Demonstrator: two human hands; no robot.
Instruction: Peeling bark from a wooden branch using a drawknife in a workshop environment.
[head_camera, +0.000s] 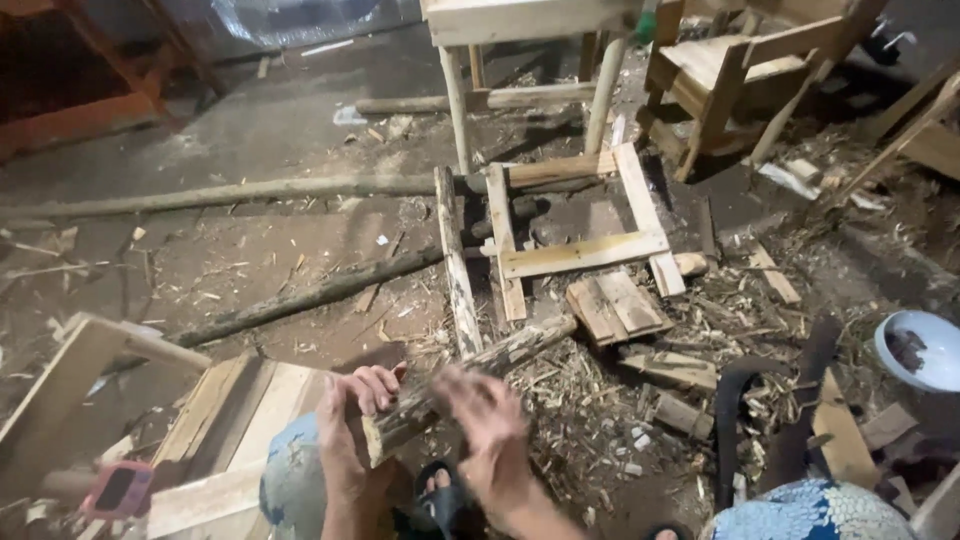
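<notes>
My left hand (350, 410) grips the near end of a rough, bark-covered wooden stick (480, 375) that slants up to the right over the littered floor. My right hand (485, 435) hovers just right of that end with fingers spread; it is blurred and holds nothing. My knees in blue patterned cloth (290, 480) frame the bottom of the view, and a black sandal (440, 495) shows between them.
A square wooden frame (575, 235) lies on the floor ahead, with small planks (612, 305) beside it. Long poles (230, 192) cross the dirt floor at left. Wooden stools (530, 40) and a chair (730, 80) stand at back. A blue bowl (920, 350) sits right; boards (230, 410) left.
</notes>
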